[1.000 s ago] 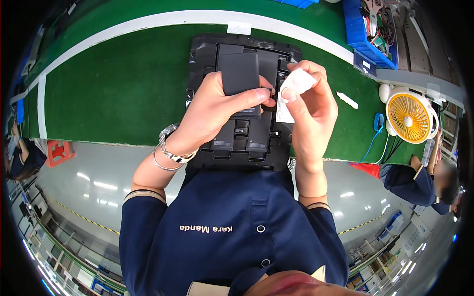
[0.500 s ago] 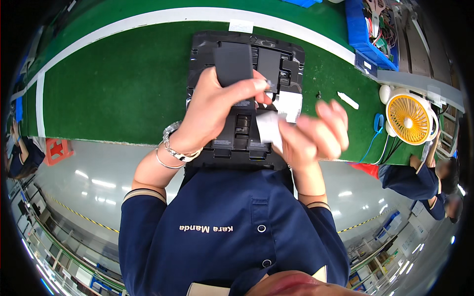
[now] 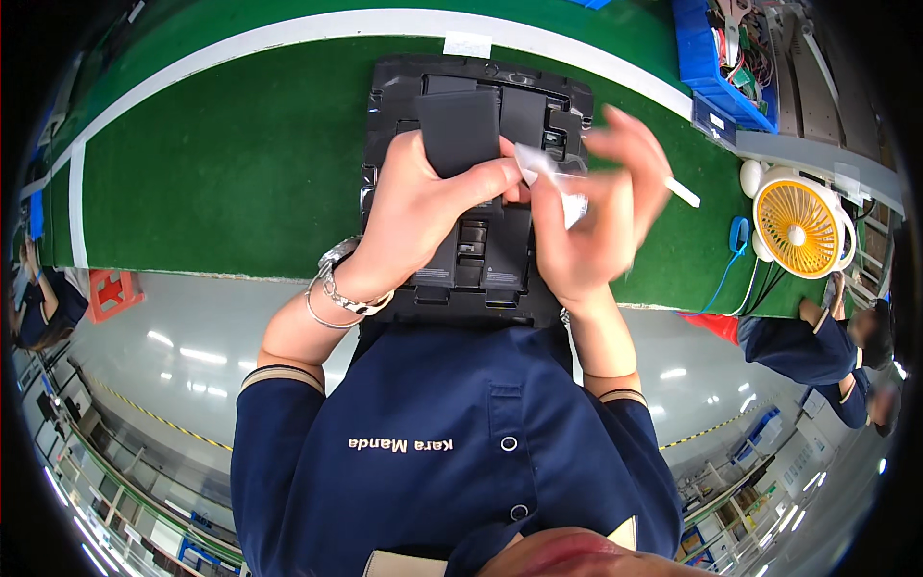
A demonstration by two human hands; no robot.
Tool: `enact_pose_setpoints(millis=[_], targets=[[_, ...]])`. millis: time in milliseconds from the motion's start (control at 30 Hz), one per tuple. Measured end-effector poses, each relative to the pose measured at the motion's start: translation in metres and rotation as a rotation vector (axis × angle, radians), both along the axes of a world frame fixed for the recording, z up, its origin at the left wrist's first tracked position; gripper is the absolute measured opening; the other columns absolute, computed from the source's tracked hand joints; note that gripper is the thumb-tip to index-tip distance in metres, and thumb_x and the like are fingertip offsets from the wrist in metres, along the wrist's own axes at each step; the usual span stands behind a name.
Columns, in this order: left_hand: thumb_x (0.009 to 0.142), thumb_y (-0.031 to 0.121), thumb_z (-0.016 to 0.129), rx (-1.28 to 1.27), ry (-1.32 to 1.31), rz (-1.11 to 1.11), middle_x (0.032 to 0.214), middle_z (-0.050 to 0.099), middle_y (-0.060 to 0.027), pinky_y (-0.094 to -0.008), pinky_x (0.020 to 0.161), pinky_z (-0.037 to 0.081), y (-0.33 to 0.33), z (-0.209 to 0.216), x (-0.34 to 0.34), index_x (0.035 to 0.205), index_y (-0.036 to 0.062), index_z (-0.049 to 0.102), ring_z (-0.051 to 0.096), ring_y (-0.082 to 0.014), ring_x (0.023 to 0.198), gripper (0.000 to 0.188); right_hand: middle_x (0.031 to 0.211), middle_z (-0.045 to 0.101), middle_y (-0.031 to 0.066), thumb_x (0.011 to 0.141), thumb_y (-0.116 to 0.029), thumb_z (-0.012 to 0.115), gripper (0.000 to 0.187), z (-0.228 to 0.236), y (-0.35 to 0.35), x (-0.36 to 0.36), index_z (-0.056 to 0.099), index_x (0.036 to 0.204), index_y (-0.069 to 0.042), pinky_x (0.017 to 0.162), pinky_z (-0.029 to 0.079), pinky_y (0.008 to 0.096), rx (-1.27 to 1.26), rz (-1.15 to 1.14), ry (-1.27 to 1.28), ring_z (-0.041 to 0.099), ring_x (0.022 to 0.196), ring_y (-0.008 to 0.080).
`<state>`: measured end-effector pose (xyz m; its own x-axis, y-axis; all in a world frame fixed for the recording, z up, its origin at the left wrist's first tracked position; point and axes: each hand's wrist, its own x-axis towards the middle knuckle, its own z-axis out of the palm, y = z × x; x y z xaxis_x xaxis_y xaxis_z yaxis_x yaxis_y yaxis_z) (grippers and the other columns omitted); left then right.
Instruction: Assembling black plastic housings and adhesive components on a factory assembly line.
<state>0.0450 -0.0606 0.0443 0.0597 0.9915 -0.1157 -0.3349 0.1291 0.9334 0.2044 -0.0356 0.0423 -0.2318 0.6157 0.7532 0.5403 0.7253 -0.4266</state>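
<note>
My left hand (image 3: 418, 212) is closed round a flat black battery (image 3: 459, 130), its thumb pressed along the right edge. Below it lies a black moulded tray (image 3: 385, 96) with similar flat black packs in its compartments. A small white slip (image 3: 538, 163), smeared by motion, is pinched at the thumb and fingertips of my right hand (image 3: 596, 216). The slip is close to the left thumb tip; whether it touches the battery I cannot tell. Behind the right fingers, part of a white sheet (image 3: 574, 209) shows on the tray.
The tray lies on a green bench mat (image 3: 240, 163). To the right are a white tube (image 3: 684, 191), a blue strap (image 3: 737, 236) with a cord, and a yellow-and-white fan (image 3: 795, 228). A blue bin (image 3: 702, 67) with wires and tools stands far right. Other people sit at both sides.
My right hand has moved up and away from me, carrying the white slip from the tray's lower part to beside my left thumb. The left hand and battery have hardly moved.
</note>
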Motion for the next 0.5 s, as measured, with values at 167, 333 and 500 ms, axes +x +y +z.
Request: enact_pose_setpoints(millis=[167, 333, 500], targets=[[0.085, 0.005, 0.064, -0.094, -0.105, -0.002, 0.074, 0.065, -0.0077, -0.0304, 0.069, 0.052, 0.002, 0.003, -0.006, 0.087, -0.0026, 0.065, 0.066, -0.0180, 0.072, 0.008, 0.109, 0.053, 0.0120, 0.075, -0.010, 0.075, 0.019, 0.004, -0.012, 0.011, 0.057, 0.079, -0.007, 0.094, 0.043, 0.0467, -0.098, 0.030, 0.236, 0.052, 0.113, 0.0320], [0.085, 0.004, 0.065, -0.024, 0.048, -0.011, 0.077, 0.068, -0.0078, -0.0271, 0.068, 0.052, -0.002, 0.009, -0.003, 0.092, -0.0044, 0.066, 0.066, -0.0138, 0.072, 0.011, 0.114, 0.055, 0.0113, 0.077, -0.005, 0.074, 0.019, 0.007, -0.003, 0.005, 0.055, 0.079, -0.003, 0.091, 0.043, 0.0355, -0.666, 0.224, 0.355, 0.053, 0.107, 0.0219], [0.085, 0.003, 0.065, 0.028, 0.126, 0.007, 0.080, 0.070, -0.0079, -0.0251, 0.069, 0.053, -0.005, 0.004, -0.001, 0.095, -0.0057, 0.067, 0.066, -0.0108, 0.074, 0.013, 0.111, 0.057, 0.0092, 0.073, -0.004, 0.074, 0.019, -0.001, 0.003, 0.002, 0.055, 0.076, -0.004, 0.090, 0.043, 0.0388, -0.482, 0.155, 0.254, 0.055, 0.105, 0.0266]])
